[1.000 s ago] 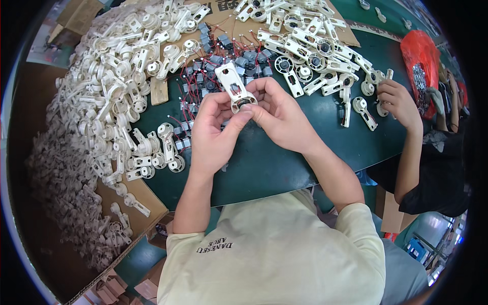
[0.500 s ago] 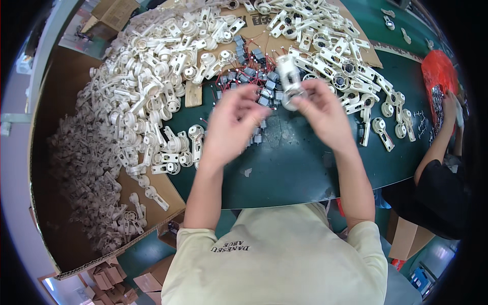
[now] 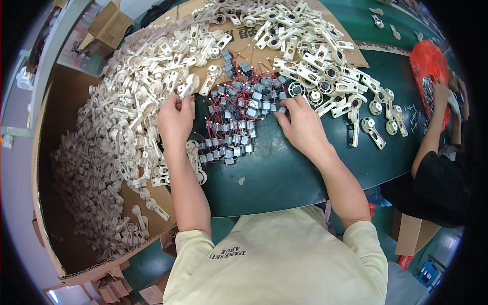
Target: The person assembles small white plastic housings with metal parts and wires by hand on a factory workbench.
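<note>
At the edge of the left-hand heap, my left hand [image 3: 176,122] pinches a white plastic housing [image 3: 189,85], a long slotted piece with a round end. My right hand [image 3: 304,124] is closed at the right side of a cluster of small grey motors [image 3: 235,137] with red wires. Between its thumb and forefinger sits a small grey motor [image 3: 281,110], partly covered by the fingers. White housings with dark round parts in them [image 3: 325,71] lie just beyond my right hand.
A large cardboard box [image 3: 68,84] on the left spills white housings onto the green table [image 3: 264,178]. Flat cardboard [image 3: 244,38] lies under the far parts. At the right, another person's hand [image 3: 440,96] reaches into a red plastic bag [image 3: 427,56] of small metal pieces.
The white housing that my right hand held has left it. My left hand has moved left to the heap and taken a housing. My right hand has lowered to the motors.
</note>
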`<state>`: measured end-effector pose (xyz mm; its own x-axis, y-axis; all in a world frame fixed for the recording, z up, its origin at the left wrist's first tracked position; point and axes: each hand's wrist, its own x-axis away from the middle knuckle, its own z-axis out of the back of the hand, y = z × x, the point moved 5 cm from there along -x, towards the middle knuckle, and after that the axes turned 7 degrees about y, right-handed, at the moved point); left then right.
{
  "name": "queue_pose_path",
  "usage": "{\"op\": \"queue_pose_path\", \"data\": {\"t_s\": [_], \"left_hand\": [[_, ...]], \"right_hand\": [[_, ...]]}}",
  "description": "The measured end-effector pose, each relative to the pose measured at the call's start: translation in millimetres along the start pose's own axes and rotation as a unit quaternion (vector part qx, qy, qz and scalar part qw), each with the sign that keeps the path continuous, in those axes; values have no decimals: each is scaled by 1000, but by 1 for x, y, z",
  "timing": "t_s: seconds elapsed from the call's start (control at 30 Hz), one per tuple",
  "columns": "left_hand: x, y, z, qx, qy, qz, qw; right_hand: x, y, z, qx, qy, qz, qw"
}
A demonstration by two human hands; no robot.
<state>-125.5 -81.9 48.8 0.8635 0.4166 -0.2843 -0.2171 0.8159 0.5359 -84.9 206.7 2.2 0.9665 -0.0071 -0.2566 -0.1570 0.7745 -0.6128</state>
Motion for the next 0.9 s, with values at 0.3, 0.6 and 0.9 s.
{"op": "queue_pose_path", "data": {"t_s": [0.3,0.6,0.9], "left_hand": [[17,-2,21,29,-71,-28,997],[19,-42,19,-54,-114,4,992],[28,-46,5,-116,-177,2,977]], "right_hand": [[-2,5,-3,-80,-70,-11,994],[-6,0,23,-488,-95,-136,857],[6,-12,14,-523,-125,-111,836]]}}
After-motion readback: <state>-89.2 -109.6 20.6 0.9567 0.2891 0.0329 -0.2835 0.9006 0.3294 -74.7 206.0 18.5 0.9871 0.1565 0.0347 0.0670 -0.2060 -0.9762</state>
